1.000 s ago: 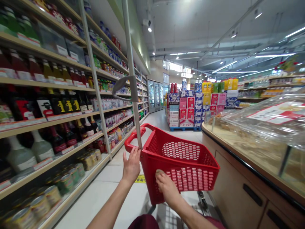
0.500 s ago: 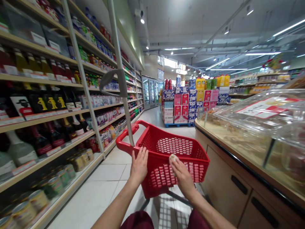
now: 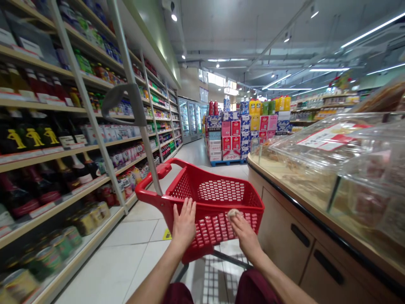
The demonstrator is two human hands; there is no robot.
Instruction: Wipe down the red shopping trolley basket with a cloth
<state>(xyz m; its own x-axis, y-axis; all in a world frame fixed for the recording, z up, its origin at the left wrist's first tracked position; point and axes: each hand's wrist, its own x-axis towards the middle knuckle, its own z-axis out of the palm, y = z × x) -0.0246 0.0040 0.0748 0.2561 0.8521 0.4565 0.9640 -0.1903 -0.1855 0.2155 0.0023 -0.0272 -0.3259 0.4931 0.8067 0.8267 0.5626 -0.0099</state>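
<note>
A red plastic children's-size shopping cart [image 3: 218, 207] with perforated sides stands before my knees. A grey pole [image 3: 134, 80] with a grey loop rises from its handle end. My left hand [image 3: 184, 226] lies against the cart's near side, fingers stretched up to just below the rim and holding nothing. In my right hand [image 3: 245, 231] is a small crumpled off-white cloth [image 3: 233, 213], pressed on the perforated side toward the cart's far end. Most of the cloth is hidden under the fingers.
Shelves of bottles and cans [image 3: 85, 145] line the left. To the right runs a wooden counter [image 3: 281, 215] with clear plastic covers [image 3: 329, 139]. Stacked drink boxes [image 3: 230, 139] stand on a blue pallet ahead. A yellow floor sticker [image 3: 167, 234] shows beside the cart.
The view has turned slightly right, so the cart and shelves sit further left. My right hand with the cloth has shifted along the cart's side toward its far end. My left hand remains against the side.
</note>
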